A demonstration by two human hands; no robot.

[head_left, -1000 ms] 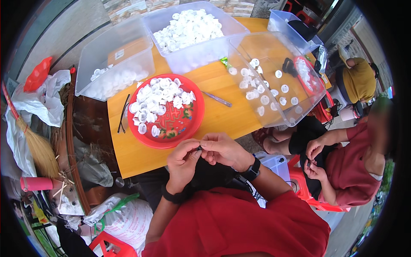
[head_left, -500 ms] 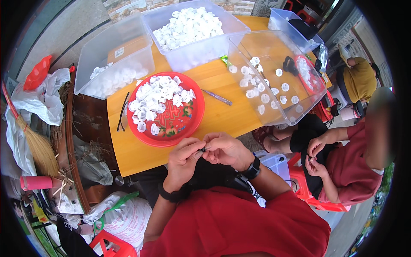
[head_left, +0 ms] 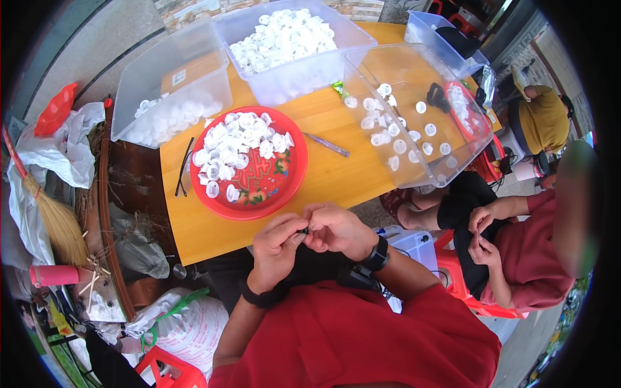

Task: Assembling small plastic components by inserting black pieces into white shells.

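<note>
The small dark piece [head_left: 303,230] is just off the near edge of the red tray [head_left: 284,187], toward the person, pinched between the fingertips of both hands. It is too small and too covered by fingers to tell which way it points or how its long axis runs.

The left hand [head_left: 275,249] comes up from below the tray, thumb and forefinger pressed together on the piece, the black-banded wrist lower than the knuckles. The right hand [head_left: 339,226] reaches in from the tray's lower right, its fingers curled and its grip closed on the same piece; a dark watch [head_left: 376,255] circles that wrist.

Inside the tray, white plastic pieces [head_left: 236,139] are heaped toward the far left, facing mixed ways. Right of the tray, a slim tool [head_left: 326,145] lies on the wooden surface [head_left: 213,239], its long axis slanting away from the rim and toward the person. Beyond the tray stands a clear bin [head_left: 278,87] filled with similar white pieces.
</note>
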